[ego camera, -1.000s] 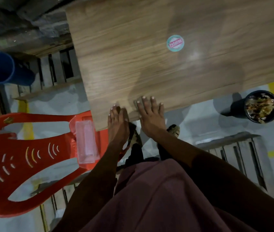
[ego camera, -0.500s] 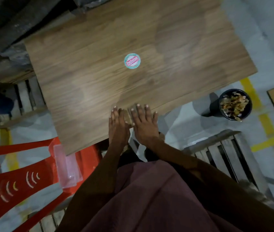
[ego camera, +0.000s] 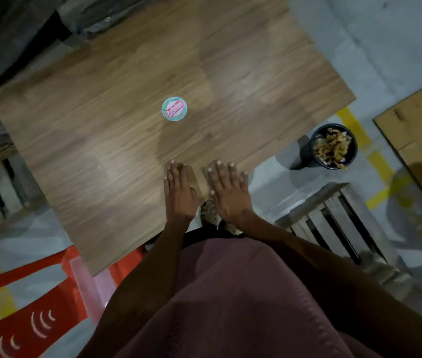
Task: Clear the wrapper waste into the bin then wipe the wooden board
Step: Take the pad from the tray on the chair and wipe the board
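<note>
Wooden board: flat rectangular slab, brown grain, lying askew across the middle of the view. Round teal-and-pink sticker near board centre. Left hand and right hand lie palm-down side by side on the board's near edge, fingers straight, grasping nothing. Right of the board, on grey floor: round black bin, full of crumpled wrapper waste. Below the board's left corner: red plastic chair.

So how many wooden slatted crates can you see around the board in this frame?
2. One crate sits on the floor at the right, below the bin. Another is at the left edge, partly under the wooden board; more may be hidden beneath it.
</note>
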`<state>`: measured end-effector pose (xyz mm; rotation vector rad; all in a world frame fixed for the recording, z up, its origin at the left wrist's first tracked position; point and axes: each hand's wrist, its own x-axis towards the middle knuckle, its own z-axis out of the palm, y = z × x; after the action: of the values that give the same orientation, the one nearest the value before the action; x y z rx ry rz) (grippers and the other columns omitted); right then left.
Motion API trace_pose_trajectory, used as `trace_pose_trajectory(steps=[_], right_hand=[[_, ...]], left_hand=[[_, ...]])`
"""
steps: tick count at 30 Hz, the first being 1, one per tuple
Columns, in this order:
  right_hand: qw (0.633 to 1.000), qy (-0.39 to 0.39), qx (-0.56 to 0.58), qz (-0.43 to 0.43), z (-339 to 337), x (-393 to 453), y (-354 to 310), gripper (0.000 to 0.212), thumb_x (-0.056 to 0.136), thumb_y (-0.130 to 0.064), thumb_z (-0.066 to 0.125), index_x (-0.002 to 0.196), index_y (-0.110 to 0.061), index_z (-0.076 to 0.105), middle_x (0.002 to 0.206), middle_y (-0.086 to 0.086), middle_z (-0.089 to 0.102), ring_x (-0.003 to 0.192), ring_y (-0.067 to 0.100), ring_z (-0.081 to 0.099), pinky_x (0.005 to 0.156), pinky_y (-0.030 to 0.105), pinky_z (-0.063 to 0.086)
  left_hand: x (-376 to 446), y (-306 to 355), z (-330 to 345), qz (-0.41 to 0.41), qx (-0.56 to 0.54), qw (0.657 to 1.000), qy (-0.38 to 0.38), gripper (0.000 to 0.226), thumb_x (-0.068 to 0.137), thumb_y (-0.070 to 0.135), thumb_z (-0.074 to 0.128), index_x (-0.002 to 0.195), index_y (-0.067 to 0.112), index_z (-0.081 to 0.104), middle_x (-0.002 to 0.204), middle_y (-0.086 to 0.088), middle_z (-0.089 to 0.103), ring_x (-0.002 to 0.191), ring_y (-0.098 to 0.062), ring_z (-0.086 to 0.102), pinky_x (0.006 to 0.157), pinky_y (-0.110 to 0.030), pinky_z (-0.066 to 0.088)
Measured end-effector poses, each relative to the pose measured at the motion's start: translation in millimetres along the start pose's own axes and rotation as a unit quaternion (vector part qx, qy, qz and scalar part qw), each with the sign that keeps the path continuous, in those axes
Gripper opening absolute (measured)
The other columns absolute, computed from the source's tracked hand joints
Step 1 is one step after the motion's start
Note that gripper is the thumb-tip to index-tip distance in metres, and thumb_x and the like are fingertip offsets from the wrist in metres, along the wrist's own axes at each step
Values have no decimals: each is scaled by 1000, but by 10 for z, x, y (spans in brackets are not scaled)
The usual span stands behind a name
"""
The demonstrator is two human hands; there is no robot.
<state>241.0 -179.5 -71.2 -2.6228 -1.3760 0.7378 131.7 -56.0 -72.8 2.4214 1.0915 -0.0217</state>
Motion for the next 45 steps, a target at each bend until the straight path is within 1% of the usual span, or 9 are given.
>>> trace_pose_trajectory(steps=[4,9,14,18,24,33,38,40,45], right_hand=[[999,2,-5,-40,-43,22,116,63,107,-38,26,165,-26,5,173,4,0,158,37,0,122,64,10],[987,14,50,150,-353,223,685,61,110,-42,16,163,-29,-11,170,-1,-20,156,36,-16,122,63,-5],[999,1,1,40,-364,227,787,61,109,-39,17,162,-29,-13,171,4,-16,156,41,-13,122,66,1],[995,-12,-42,-90,-379,258,1037,62,108,-40,21,164,-28,-3,173,3,-6,158,37,-5,122,63,1],[999,5,-2,39,-914,529,1984,63,110,-41,23,164,-28,-6,172,3,-13,157,37,-11,122,63,0],[987,-29,-65,-142,-1141,708,2655,63,105,-37,31,163,-24,11,172,8,11,157,39,12,119,67,16],[996,21,17,87,-1413,885,3171,63,109,-43,19,164,-26,-7,172,4,-13,157,37,-11,122,66,-2],[993,22,29,117,-1480,909,3234,64,109,-42,19,163,-25,-9,171,4,-14,157,38,-13,122,66,-6],[998,-27,-9,-48,-1449,816,3282,64,107,-40,22,164,-24,-3,172,7,-10,157,41,-10,120,67,8]], left_hand=[[267,68,-7,40,2,999,-17,69,84,10,50,151,7,35,165,-25,20,154,-41,19,124,-53,20],[459,197,-66,75,54,995,-38,70,84,18,38,153,10,32,166,-22,19,154,-37,19,125,-50,18],[625,445,72,71,53,995,-50,62,94,14,46,154,13,30,167,-21,17,156,-34,13,127,-48,14],[806,709,200,83,79,992,-57,64,92,29,37,154,16,29,168,-16,19,158,-31,9,127,-47,11],[1104,1354,329,33,101,993,-59,70,91,15,51,157,14,25,169,-19,10,157,-33,8,127,-47,11],[1479,2401,603,-23,51,997,-55,71,97,15,47,160,11,15,170,-16,-3,158,-30,-5,126,-44,2],[1439,2510,739,-23,74,996,-34,70,91,9,50,157,5,27,167,-23,12,156,-39,13,126,-52,16],[1423,2530,793,-25,74,997,-28,67,90,6,50,154,3,33,165,-25,19,154,-41,20,123,-56,22],[1524,2711,819,-38,68,996,-52,72,91,7,49,159,8,23,169,-18,6,157,-34,4,127,-48,8]])
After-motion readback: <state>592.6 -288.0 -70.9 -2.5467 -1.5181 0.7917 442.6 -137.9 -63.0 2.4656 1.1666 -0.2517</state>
